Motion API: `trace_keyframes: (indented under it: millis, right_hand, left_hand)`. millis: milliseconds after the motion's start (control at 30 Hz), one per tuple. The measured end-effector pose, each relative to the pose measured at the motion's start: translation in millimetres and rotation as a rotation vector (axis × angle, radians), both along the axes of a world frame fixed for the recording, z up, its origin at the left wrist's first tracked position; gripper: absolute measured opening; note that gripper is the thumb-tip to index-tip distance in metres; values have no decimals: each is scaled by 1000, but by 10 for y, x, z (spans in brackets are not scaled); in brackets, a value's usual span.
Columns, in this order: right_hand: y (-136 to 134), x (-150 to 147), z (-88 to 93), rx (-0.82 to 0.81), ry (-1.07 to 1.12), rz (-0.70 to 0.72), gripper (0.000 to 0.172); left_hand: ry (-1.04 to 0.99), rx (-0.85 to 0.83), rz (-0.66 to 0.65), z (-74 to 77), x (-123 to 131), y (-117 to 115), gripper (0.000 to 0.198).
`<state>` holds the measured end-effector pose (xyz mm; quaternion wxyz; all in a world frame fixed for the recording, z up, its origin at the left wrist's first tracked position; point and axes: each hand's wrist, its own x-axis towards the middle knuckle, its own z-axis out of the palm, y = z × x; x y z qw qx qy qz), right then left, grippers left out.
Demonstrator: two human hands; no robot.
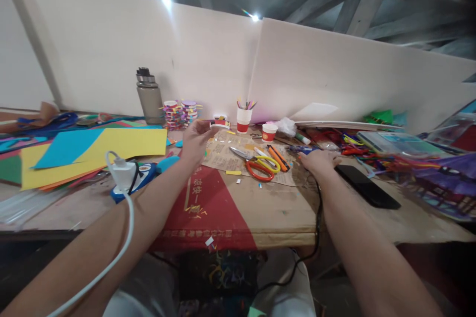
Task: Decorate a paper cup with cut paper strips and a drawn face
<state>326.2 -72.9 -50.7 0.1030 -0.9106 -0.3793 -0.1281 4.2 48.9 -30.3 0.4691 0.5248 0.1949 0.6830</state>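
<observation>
My left hand (pixel 197 139) reaches over the table with its fingers pinched on the near side of a small red-and-white paper cup piece (pixel 222 122), which has dark and yellow bits on it. My right hand (pixel 320 161) is closed at a blue glue gun (pixel 304 149), whose handle is mostly hidden by the hand. A black cord (pixel 319 208) runs down from there over the table edge. Between the hands lie scissors with red and yellow handles (pixel 260 166) and an orange utility knife (pixel 278 158), on printed brown paper (pixel 219 155).
Behind stand a grey bottle (pixel 149 99), two decorated cup stacks (pixel 172 115), a cup of pointed sticks (pixel 243 120) and a short red-and-white cup (pixel 269 132). Coloured sheets (pixel 134 141) and a blue power strip (pixel 143 183) lie left. A black phone (pixel 366 187) and craft supplies (pixel 360 151) lie right.
</observation>
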Motion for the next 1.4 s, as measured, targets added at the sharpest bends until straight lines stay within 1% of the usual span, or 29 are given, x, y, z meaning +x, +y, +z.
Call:
trace_keyframes:
  millis: [67,100,133,167,200,267,300,333,367,400,500,633,733,800,867,1067,1167,1267,1333,1400]
  right_hand:
    - [-46,-121,63,96,-49,-43,46]
    - [-63,-207,98,176,-64,-28,44]
    - [-77,-311,131,251,-68,32,40]
    - [-86,-434,159,310,-47,134,34]
    - [-92,-574,180,338,-3,269,26]
    - [-90,-879,196,292,99,674,15]
    - [-81,-1031,192,243,137,854,12]
    - [-64,-1172,183,190,168,988,10]
    - [-38,-1295,171,141,182,1067,10]
    - [-3,-1397,158,99,178,1102,9]
    - [139,-1565,127,-20,182,1112,8]
    - [297,-1596,91,-171,275,1109,7]
    - [323,-1599,56,-211,285,1096,8]
    - [308,-1603,38,-203,243,1104,10]
    - [285,-1602,32,-178,246,1111,13]
    - [239,-1576,69,-65,508,1013,13]
    - [229,-1559,80,5,561,983,9]
    - [205,-1545,88,40,622,955,6]
    - [186,-1538,97,47,728,926,5]
    - [175,-1532,104,65,890,874,7]
  left_hand:
    - [-5,6,-6,-5,3,2,42]
    - [-6,6,-11,-9,5,4,41]
    - [-7,5,-15,-13,7,6,40]
    - [-5,3,-19,-18,9,8,40]
    - [-1,1,-22,-24,11,8,39]
    - [9,2,-29,-34,15,5,39]
    - [15,4,-35,-37,16,3,39]
    - [20,5,-42,-39,16,0,39]
    - [26,5,-50,-40,16,-4,39]
    - [31,6,-55,-40,16,-7,39]
    - [49,5,-57,-33,20,-22,38]
    - [50,-9,-59,-19,41,-63,38]
    - [67,-4,-52,-12,54,-91,38]
    - [75,4,-52,-15,56,-97,37]
    - [74,9,-62,-24,56,-94,37]
    - [100,11,-74,-53,62,-84,33]
    - [103,5,-69,-64,62,-77,32]
    - [105,1,-82,-72,60,-60,33]
    - [108,-6,-98,-73,62,-49,35]
    - [105,-14,-116,-71,67,-42,36]
